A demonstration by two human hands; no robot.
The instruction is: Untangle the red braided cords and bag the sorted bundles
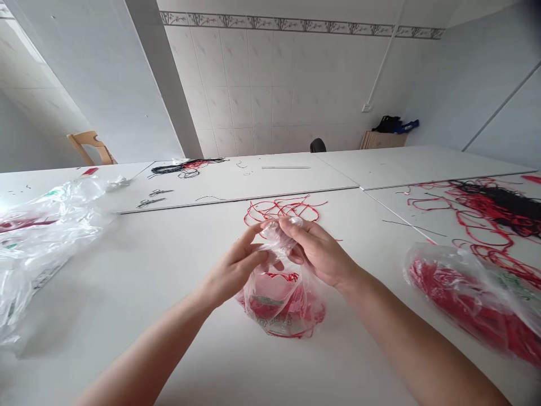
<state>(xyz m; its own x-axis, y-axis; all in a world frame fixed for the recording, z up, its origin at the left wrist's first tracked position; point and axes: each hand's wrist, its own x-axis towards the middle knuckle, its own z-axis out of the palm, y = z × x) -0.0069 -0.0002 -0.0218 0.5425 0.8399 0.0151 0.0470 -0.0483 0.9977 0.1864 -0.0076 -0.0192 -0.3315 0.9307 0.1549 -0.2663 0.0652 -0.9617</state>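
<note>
My left hand (235,266) and my right hand (316,251) meet above the white table, both gripping the twisted neck of a clear plastic bag (281,304). Red wire fills the bottom of the bag, which rests on the tabletop (169,293). Just beyond my hands lie loose loops of thin red wire (281,210). A second clear bag packed with red wire (465,299) lies to my right, below a tangle of red and black wire (486,211).
A crumpled clear plastic bag (46,237) lies at the left. On the far table are a black-and-red wire bundle (186,166), two small metal tools (154,197) and a metal ruler (285,167). A wooden chair (91,148) stands beyond.
</note>
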